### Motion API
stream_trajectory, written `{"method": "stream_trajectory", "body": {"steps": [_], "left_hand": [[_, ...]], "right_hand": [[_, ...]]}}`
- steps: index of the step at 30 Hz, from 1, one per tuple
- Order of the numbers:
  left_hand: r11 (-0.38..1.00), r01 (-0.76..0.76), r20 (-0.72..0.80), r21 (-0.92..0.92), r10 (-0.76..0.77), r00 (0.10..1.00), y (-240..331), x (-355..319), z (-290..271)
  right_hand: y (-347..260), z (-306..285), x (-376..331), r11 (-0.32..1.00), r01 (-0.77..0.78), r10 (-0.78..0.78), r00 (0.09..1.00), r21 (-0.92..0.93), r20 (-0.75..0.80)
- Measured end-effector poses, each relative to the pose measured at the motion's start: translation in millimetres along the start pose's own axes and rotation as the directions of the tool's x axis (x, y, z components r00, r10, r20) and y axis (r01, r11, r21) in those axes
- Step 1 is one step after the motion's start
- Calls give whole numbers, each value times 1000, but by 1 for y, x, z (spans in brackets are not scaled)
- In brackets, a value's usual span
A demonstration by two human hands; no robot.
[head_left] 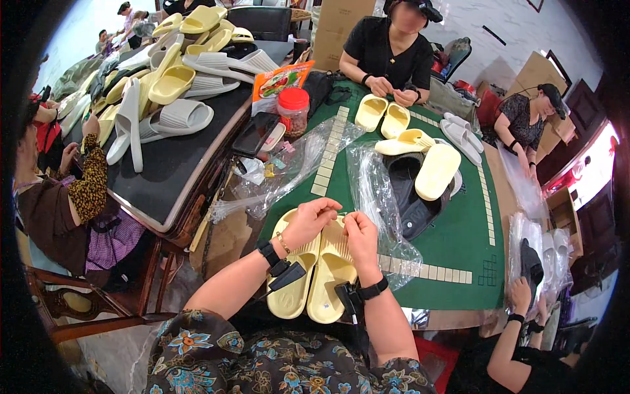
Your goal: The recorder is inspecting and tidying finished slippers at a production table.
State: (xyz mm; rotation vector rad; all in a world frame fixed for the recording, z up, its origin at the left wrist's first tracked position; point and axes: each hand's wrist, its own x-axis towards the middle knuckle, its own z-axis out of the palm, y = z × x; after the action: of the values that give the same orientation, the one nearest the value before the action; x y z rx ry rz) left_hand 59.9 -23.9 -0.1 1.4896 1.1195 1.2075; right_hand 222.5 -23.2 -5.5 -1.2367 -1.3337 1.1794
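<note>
A pair of pale yellow slippers, the left slipper [286, 295] and the right slipper [326, 289], lies side by side in front of me, heels toward me. Over their ribbed straps, my left hand [308, 224] has its fingertips drawn together in a pinch. Close beside it, my right hand [361, 240] is closed, thumb against curled fingers, at the right slipper's strap. Anything between the fingertips is too small to make out. Left of the slippers, a bundle of thin clear plastic strands [230, 207] rests at the table's edge.
Clear plastic bags [374, 190] and more yellow and black slippers [438, 172] lie on the green tabletop [459, 217]. A red-lidded jar [293, 108] and dark phone [256, 133] stand further off. Slippers pile on the left table [167, 167]. Several people work around, one across from me.
</note>
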Motion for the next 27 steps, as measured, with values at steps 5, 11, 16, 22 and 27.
{"method": "stream_trajectory", "body": {"steps": [5, 11, 16, 22, 27], "left_hand": [[1000, -4, -1, 15, 4, 1000, 0, 0, -1], [999, -32, -27, -5, 32, 999, -4, -1, 2], [1000, -22, -21, -7, 22, 1000, -5, -1, 2], [1000, 7, 1, -8, -7, 1000, -1, 2, -1], [1000, -7, 8, -6, 7, 1000, 1, 4, 1]], "right_hand": [[1, 1, 1, 1000, 22, -22, 1000, -10, 5], [5, -1, 0, 999, 32, -32, 999, -15, 1], [0, 2, -2, 1000, 13, -13, 1000, 1, 8], [-2, 1, 1, 1000, 10, -10, 1000, 10, 19], [4, -2, 5, 999, 27, -26, 999, -31, 24]]}}
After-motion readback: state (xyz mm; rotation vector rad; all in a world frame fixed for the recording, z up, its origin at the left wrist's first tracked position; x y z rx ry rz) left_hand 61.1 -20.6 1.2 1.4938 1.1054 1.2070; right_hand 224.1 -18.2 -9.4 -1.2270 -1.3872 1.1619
